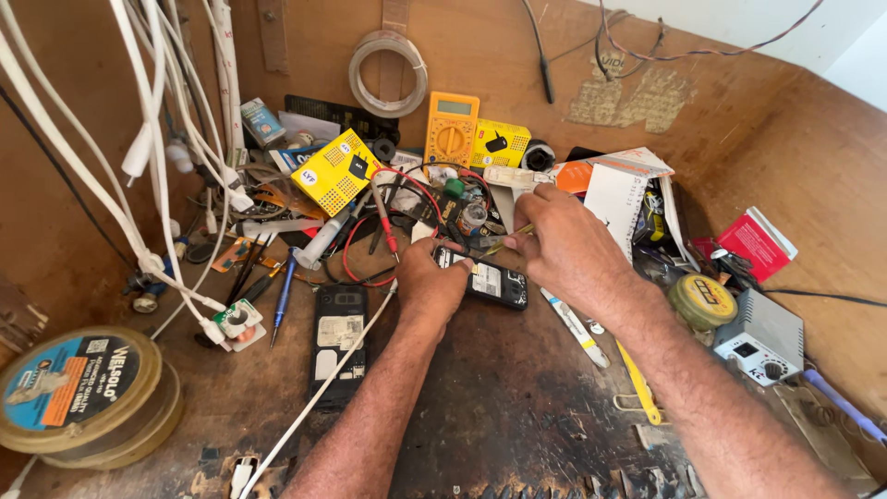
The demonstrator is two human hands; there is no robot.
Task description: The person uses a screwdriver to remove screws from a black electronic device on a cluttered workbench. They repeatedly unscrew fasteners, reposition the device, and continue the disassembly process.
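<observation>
Hands met over the small opened phone (488,280) at the middle of the scorched wooden bench (517,407), which lay flat with its back off. Your left hand (430,285) was curled down over the phone's near-left end, fingers closed on its edge, seemingly to pin it flat so it could not skid. Your right hand (564,242) came in from the other side, thumb and forefinger pinched shut on a thin yellowish tool (506,242) whose tip pointed toward the phone's top; what the tip touched was too small to tell. A second phone (338,342), also open-backed, lay apart to the left, clear of your wrists. Behind the work sat the yellow multimeter (451,129) with its red lead (386,222) trailing forward, close enough to reach. The solder spool (78,393) rested at the far left edge, out of the way.
</observation>
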